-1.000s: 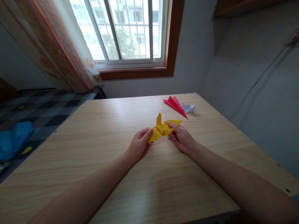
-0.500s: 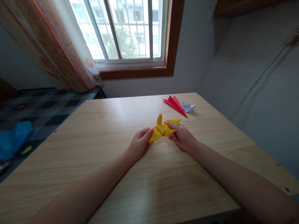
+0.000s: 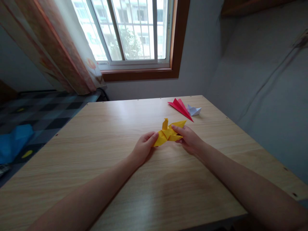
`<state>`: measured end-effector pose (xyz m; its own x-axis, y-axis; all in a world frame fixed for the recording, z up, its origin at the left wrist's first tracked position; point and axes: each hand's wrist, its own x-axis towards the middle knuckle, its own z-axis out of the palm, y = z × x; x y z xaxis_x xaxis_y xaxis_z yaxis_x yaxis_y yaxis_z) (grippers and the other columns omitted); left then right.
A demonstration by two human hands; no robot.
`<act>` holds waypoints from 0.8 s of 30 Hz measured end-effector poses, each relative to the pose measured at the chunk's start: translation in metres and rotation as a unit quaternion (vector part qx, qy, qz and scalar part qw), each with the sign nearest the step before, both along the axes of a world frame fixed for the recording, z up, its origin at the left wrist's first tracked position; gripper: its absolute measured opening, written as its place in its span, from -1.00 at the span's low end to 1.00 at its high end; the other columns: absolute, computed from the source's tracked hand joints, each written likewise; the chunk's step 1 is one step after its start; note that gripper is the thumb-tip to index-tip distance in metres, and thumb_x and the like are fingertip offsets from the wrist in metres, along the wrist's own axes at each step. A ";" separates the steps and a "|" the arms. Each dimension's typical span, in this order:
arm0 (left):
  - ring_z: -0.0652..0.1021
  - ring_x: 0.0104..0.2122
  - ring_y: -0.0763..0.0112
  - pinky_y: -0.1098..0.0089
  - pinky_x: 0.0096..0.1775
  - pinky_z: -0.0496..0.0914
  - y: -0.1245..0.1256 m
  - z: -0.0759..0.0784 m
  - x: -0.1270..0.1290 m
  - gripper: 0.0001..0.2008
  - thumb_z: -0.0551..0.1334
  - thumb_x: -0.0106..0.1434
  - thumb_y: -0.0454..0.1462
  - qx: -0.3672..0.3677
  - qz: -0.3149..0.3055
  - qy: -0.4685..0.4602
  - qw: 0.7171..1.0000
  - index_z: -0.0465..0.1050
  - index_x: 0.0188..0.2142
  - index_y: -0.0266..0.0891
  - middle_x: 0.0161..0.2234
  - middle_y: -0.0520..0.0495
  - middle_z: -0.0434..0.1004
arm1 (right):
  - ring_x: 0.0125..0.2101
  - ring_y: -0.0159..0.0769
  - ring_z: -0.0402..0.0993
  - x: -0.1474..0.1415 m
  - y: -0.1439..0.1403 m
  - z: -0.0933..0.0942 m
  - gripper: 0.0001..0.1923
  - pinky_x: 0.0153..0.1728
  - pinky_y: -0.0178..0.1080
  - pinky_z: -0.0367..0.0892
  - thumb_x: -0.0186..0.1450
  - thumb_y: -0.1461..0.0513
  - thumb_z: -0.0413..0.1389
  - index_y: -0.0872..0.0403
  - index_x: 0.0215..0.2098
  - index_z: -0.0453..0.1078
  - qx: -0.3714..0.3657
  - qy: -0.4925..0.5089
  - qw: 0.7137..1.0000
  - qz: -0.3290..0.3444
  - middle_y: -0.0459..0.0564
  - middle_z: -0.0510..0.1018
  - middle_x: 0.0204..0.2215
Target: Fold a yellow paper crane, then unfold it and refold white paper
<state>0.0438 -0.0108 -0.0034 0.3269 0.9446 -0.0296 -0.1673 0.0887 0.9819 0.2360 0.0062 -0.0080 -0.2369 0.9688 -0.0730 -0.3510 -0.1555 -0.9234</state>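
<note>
A folded yellow paper figure [image 3: 167,132] sits just above the wooden table [image 3: 120,128], held between both hands. My left hand [image 3: 143,149] pinches its left tip between thumb and fingers. My right hand [image 3: 189,139] grips its right side, thumb on top. One narrow flap of the figure stands upright and another points to the right.
A red paper plane [image 3: 180,107] and a small white folded paper [image 3: 194,111] lie at the table's far right. A window [image 3: 127,30] with a curtain [image 3: 60,48] is behind the table. A checked bed cover with a blue cloth [image 3: 13,144] is at the left.
The yellow figure and both hands have shifted slightly away from me and the figure has tilted a little. The grip is the same.
</note>
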 end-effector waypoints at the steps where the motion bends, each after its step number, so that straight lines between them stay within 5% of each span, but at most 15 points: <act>1: 0.44 -0.40 0.40 0.46 -0.34 0.29 0.000 0.000 0.000 -0.59 0.37 0.10 0.03 0.000 0.000 0.002 1.000 0.56 -0.37 -0.31 -0.40 -0.05 0.54 | -0.57 -0.45 0.24 0.001 0.000 0.000 -0.63 -0.63 -0.37 0.00 0.09 -0.01 0.33 0.09 -0.40 0.41 0.002 -0.007 1.000 0.001 -0.11 0.42 -0.55; 12: 0.45 -0.38 0.41 0.48 -0.34 0.31 0.000 0.000 -0.001 -0.61 0.37 0.12 0.02 0.003 -0.009 -0.003 1.000 0.57 -0.35 -0.31 -0.37 -0.05 0.55 | -0.49 -0.32 0.39 0.004 0.003 0.000 -0.55 -0.54 -0.31 0.19 0.03 -0.08 0.36 0.08 -0.36 0.44 0.024 -0.047 0.999 -0.007 -0.08 0.47 -0.57; 24: 0.47 -0.39 0.36 0.44 -0.34 0.32 -0.002 -0.001 0.001 -0.61 0.36 0.11 0.03 0.002 0.018 -0.003 1.000 0.56 -0.35 -0.28 -0.39 -0.07 0.54 | -0.57 -0.47 0.18 -0.001 0.000 0.000 -0.62 -0.62 -0.36 -0.01 0.09 -0.02 0.34 0.10 -0.41 0.42 0.025 -0.005 0.999 -0.033 -0.12 0.41 -0.52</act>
